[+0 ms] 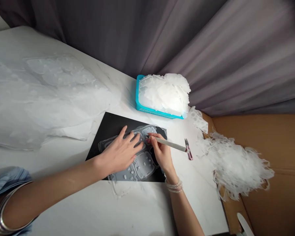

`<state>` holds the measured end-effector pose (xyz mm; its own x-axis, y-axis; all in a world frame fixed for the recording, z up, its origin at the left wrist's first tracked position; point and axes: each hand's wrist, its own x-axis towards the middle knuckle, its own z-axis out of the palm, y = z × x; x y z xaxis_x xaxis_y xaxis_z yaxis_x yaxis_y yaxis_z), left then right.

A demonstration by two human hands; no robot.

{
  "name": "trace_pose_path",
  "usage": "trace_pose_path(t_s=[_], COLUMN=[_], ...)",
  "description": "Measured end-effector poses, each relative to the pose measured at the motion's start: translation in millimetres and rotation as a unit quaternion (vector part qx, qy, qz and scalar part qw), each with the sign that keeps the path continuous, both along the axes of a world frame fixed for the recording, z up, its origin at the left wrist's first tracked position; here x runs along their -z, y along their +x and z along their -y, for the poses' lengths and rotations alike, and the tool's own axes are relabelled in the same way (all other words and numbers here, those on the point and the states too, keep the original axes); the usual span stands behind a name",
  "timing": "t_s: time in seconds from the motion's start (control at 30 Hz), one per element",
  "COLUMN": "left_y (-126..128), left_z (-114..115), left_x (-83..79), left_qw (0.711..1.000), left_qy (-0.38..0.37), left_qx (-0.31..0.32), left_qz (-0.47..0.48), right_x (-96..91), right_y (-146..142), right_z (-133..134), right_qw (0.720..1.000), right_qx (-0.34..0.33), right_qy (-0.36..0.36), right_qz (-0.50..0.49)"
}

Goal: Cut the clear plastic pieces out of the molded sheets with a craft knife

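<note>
A translucent moulded sheet (144,165) with rounded panels and small raised bumps lies on a black mat (113,124). One corner of the sheet hangs past the mat's near edge. My left hand (121,150) rests flat on the sheet, its fingers spread. In my right hand (161,152) is a slim pen-shaped tool (172,144) with a long pale grey handle, gripped near its dark tip. That tip meets the sheet's upper right panel; its exact shape is too small to tell. Right of the mat lie small thread snips (188,150) with pinkish handles.
Behind the mat stands a blue basket (137,93) heaped with white translucent pieces (164,93). A large pile of translucent sheets (46,101) covers the table's left. At right, stringy white offcuts (236,164) spill over a cardboard box (280,157). A grey curtain (113,36) hangs behind.
</note>
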<state>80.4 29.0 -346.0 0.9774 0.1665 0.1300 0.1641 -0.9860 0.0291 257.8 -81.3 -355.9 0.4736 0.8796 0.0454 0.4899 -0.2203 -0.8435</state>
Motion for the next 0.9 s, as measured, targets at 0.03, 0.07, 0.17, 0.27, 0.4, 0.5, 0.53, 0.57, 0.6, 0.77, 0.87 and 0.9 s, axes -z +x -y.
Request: trace_pose_path(t_s=[0.03, 0.07, 0.17, 0.27, 0.4, 0.5, 0.53, 0.57, 0.6, 0.77, 0.87, 0.9], left_y=[0.4, 0.9, 2.7, 4.0, 4.5, 4.4, 4.3, 4.1, 3.9, 2.8, 2.5, 2.5], left_z=[-1.1, -2.5, -6.8, -8.0, -6.3, -5.5, -5.5, -5.5, -5.5, -5.8, -6.4, -6.8], left_x=[-0.5, -0.7, 1.2, 4.4, 6.5, 6.5, 6.4, 6.2, 6.1, 4.6, 3.1, 2.5], left_qw=[1.000, 1.000, 0.998, 0.997, 0.997, 0.998, 0.998, 0.998, 0.999, 0.998, 0.998, 0.998], left_qy=[-0.004, -0.012, -0.049, -0.070, -0.060, -0.044, -0.039, -0.034, -0.030, -0.029, -0.033, -0.034], left_qx=[0.009, 0.019, 0.038, 0.036, 0.038, 0.037, 0.037, 0.037, 0.037, 0.038, 0.045, 0.047], left_qz=[0.000, 0.000, -0.005, -0.006, -0.009, -0.019, -0.021, -0.023, -0.025, -0.034, -0.035, -0.034], right_x=[1.2, 2.0, 2.8, 1.3, -1.3, -3.1, -3.6, -3.9, -4.2, -3.7, -3.3, -3.4], right_y=[-0.6, -1.0, -2.2, -4.7, -8.6, -10.6, -11.1, -11.6, -12.1, -14.8, -16.6, -17.2], right_z=[0.7, 1.4, 2.6, 2.5, 1.3, 0.4, 0.2, 0.0, -0.1, -2.1, -4.4, -4.9], right_qw=[1.000, 1.000, 1.000, 1.000, 0.998, 0.996, 0.996, 0.995, 0.995, 0.991, 0.989, 0.989], right_qx=[-0.003, -0.006, -0.011, 0.002, 0.005, -0.004, -0.007, -0.010, -0.011, -0.008, -0.005, -0.005], right_qy=[0.001, 0.001, 0.001, 0.010, 0.011, 0.007, 0.005, 0.004, 0.003, -0.008, -0.011, -0.012], right_qz=[0.002, 0.006, 0.013, 0.023, 0.064, 0.085, 0.091, 0.097, 0.104, 0.133, 0.145, 0.148])
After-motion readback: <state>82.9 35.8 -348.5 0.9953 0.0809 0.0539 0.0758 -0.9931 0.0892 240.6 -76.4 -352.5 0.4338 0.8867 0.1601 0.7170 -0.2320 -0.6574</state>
